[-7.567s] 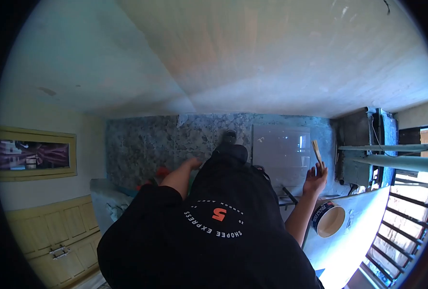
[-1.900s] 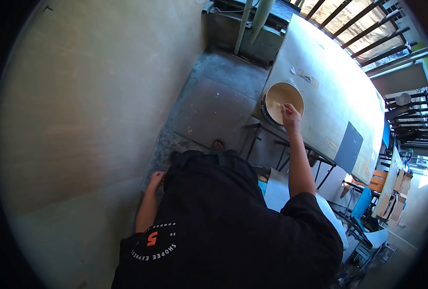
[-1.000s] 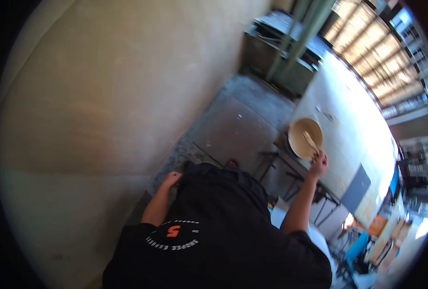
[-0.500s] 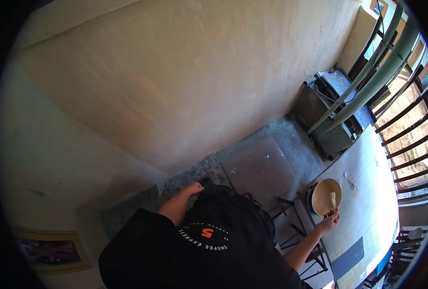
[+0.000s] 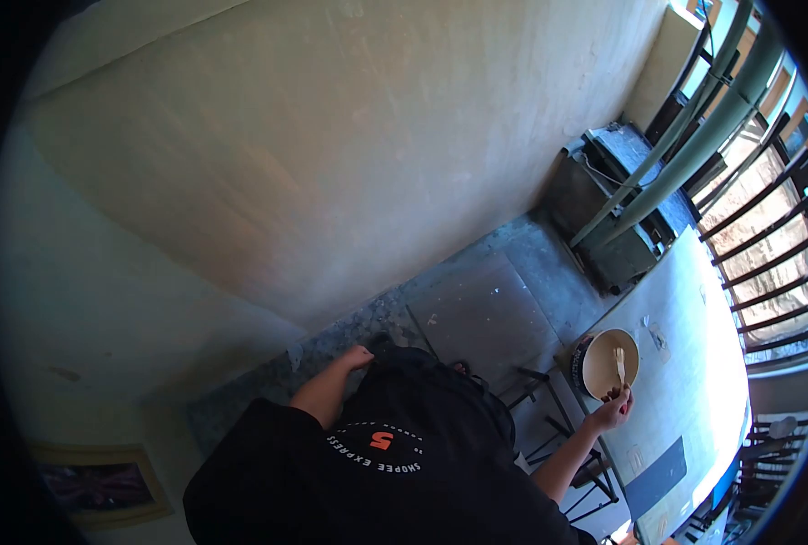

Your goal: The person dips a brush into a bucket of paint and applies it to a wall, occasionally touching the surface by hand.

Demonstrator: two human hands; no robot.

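Note:
A round tub (image 5: 598, 368) with a dark outer side and cream-coloured inside stands on the near edge of a pale table (image 5: 686, 336). My right hand (image 5: 612, 409) is closed on the handle of a paintbrush (image 5: 619, 361) at the tub's near rim; the pale bristles point up over the tub's opening. My left hand (image 5: 359, 357) hangs low beside my dark shirt, its fingers curled together, and whether it holds anything is too small to tell.
A cream wall (image 5: 331, 163) rises ahead, with a grey floor (image 5: 486, 304) below. Pale pipes (image 5: 695, 145) pass a metal cabinet (image 5: 613, 222) at the right. A dark metal stool (image 5: 558, 427) stands under the table's edge. Wooden chairs (image 5: 772, 454) are at the far right.
The view has shifted slightly, so the tub and table sit a little further left. The brush in my right hand has turned somewhat and its bristles are now higher in the tub's opening.

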